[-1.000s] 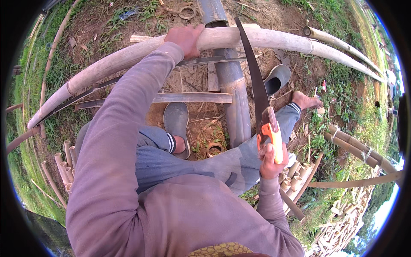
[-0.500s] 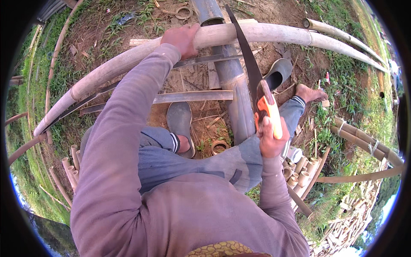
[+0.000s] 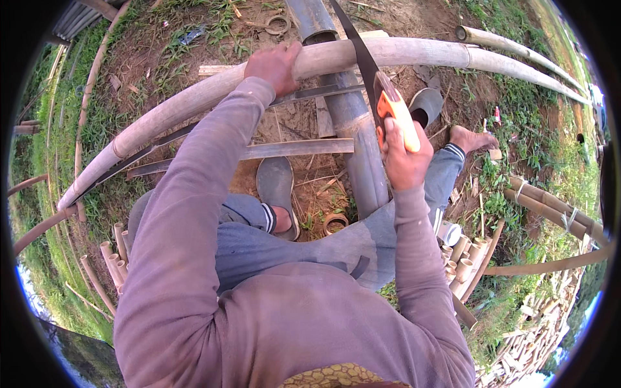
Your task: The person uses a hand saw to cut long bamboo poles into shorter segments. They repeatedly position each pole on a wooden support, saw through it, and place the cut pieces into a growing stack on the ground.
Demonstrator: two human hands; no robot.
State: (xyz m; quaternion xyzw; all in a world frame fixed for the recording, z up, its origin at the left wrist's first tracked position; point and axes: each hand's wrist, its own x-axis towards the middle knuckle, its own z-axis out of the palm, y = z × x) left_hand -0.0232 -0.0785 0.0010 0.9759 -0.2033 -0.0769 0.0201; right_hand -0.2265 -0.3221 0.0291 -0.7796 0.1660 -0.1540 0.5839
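— Where does the bamboo pole [image 3: 194, 103] lie? 
— It runs crosswise in front of the seated person, its long axis left to right, resting over a grey metal pipe [image 3: 352, 129] that runs away from the body. One end of the pole reaches down to the left over the grass; the other stretches off to the upper right.

— And the hands? 
— The left hand [image 3: 275, 64] is clamped over the top of the pole just left of the pipe. The right hand [image 3: 401, 158] is closed around the orange handle of a handsaw [image 3: 369, 71], nearer the body than the pole.

— Which way does the saw point? 
— Away from the person and a little left, the dark blade crossing the pole just right of the left hand.

— What lies around them? 
— A sandalled foot [image 3: 278, 207] between the knees, cut bamboo pieces [image 3: 456, 249] near the right leg, and bundled poles [image 3: 550, 207] further right.
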